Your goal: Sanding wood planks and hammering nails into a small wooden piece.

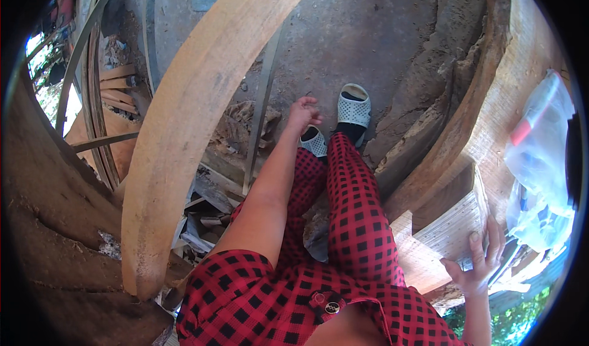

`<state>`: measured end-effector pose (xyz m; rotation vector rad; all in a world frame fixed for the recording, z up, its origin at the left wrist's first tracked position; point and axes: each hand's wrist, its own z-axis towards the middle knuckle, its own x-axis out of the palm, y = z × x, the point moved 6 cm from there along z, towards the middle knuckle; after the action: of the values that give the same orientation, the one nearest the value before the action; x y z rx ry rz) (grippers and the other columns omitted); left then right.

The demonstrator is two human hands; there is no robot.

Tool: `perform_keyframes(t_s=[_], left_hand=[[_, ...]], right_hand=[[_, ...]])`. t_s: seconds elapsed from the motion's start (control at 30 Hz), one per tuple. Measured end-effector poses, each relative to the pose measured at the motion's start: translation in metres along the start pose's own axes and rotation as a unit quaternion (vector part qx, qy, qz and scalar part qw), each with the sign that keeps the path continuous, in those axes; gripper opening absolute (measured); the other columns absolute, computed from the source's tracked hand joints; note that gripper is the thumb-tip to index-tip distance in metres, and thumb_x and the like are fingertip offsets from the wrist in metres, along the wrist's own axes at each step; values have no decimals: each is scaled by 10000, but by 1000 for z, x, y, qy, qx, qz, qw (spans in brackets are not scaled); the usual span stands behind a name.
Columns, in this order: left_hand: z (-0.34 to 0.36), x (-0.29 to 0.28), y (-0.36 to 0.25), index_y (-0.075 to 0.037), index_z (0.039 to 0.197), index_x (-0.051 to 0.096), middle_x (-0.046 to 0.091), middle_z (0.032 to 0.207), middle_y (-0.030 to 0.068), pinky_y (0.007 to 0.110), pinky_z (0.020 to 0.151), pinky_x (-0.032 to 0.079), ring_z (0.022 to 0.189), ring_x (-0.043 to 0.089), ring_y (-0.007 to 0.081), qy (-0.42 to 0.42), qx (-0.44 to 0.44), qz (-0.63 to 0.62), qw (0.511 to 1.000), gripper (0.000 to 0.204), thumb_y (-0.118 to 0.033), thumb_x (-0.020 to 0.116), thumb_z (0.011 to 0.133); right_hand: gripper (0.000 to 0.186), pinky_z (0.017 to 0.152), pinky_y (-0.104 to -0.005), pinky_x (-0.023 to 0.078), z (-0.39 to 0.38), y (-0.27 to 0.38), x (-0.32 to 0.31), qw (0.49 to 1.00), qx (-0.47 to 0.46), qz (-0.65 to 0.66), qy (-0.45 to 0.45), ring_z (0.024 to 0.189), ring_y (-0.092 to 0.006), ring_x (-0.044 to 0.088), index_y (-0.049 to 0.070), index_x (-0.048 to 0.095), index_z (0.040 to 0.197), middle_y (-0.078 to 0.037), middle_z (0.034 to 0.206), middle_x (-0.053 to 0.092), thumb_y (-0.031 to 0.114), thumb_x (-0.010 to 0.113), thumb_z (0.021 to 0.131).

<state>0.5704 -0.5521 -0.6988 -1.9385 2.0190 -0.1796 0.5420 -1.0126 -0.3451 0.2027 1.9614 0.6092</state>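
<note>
My left hand (303, 113) hangs over the floor near my sandals, its fingers loosely bent and a little apart. Nothing shows in it. On the right, my right hand (478, 261) is spread, thumb and fingers apart, against the edge of a pale, rough-sawn wooden block (451, 223). Whether it presses on the block or only rests there, I cannot tell. The block stands beside a large timber slab (491, 125) with a ragged bark edge.
A long curved plank (184, 119) slants up on my left, with thin wooden strips (261, 110) beside it. Wood scraps (208, 223) lie by my legs. A clear plastic bag (540, 168) hangs at the far right. White perforated sandals (354, 108) stand on the dusty concrete floor (368, 27).
</note>
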Motion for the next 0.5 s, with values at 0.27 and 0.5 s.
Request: perform_keyframes(t_s=[0.27,0.5], left_hand=[[31,-19,-17,-34,923,579,645,850,179,408,731,494,783,645,322,-243,134,349,895,208,-49,590,716],[30,5,-39,-50,941,604,640,929,208,445,798,485,911,612,377,-232,133,505,820,196,-133,561,769]], right_hand=[[712,907,-517,401,0,0,-1,1000,5,4,-6,1142,-425,435,258,417,1352,-217,1344,403,532,673,747],[726,906,-522,407,-1,0,-2,1000,12,-4,-5,1143,-435,439,260,420,1348,-220,1339,409,540,681,732]])
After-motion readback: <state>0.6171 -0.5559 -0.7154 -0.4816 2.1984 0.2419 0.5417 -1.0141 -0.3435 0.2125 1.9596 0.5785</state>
